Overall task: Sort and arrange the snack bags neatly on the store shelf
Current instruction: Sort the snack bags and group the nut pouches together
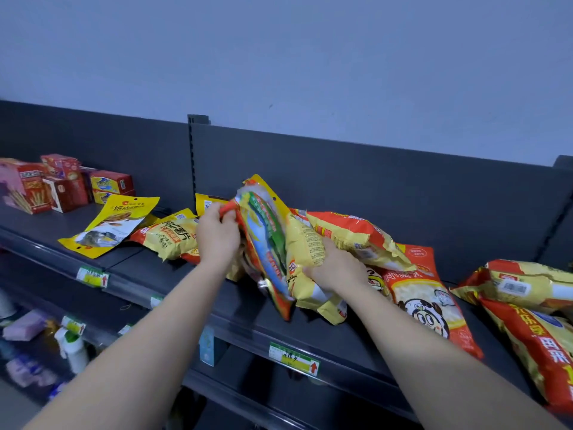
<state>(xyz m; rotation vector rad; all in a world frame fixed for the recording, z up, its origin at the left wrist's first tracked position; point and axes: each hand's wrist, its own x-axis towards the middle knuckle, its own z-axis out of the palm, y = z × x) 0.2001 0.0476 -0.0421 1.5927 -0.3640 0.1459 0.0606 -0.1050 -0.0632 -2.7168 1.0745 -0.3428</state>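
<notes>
A bunch of snack bags [266, 243] stands upright on its edge on the dark top shelf [235, 302], yellow, red and green packs pressed together. My left hand [217, 234] pinches the bunch's upper left edge. My right hand [335, 268] grips a yellow bag [302, 252] on the bunch's right side. Behind and to the right lie a red and yellow bag [356, 234] and a red cartoon-print bag [428, 299]. A yellow chip bag [169, 237] and a flat yellow pouch [108, 225] lie to the left. More red and yellow bags [527, 305] lie at the far right.
Red snack boxes [65, 184] stand at the shelf's far left. The shelf's dark back panel [341, 172] rises behind the bags, with a slotted upright at its middle. Price tags [294, 358] hang on the front rail. Lower shelves at bottom left hold bottles [74, 349] and packets.
</notes>
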